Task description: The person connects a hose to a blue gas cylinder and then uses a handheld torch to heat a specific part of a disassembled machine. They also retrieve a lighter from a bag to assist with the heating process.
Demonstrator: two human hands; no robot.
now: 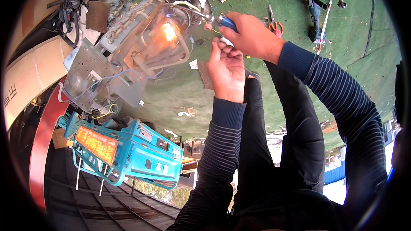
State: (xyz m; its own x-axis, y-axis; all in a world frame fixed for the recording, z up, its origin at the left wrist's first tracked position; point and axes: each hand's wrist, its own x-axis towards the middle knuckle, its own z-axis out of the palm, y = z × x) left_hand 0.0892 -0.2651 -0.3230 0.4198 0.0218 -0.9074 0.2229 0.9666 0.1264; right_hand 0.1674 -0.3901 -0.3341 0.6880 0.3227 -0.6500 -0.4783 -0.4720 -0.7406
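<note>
My right hand (253, 36) is closed around a blue-handled tool (228, 23) whose metal end points left. Just below it, my left hand (230, 68) is held palm up, fingers curled at a small white object (227, 41) that I cannot make out fully. To the left of both hands, a bright orange flame (169, 32) glows among the bent tubes of a dismantled metal appliance (124, 38). A reddish knob-like part (208, 27) sits beside the tool's metal end. Thin blue wires (122, 73) hang from the appliance's plate.
A turquoise plastic stool-like frame (150, 154) with an orange sign stands at the lower left. Orange-handled scissors (276, 26) and a teal power tool (315, 17) lie on the green floor (346, 34). Cardboard (34, 77) lines the left, beside a red strip (43, 145).
</note>
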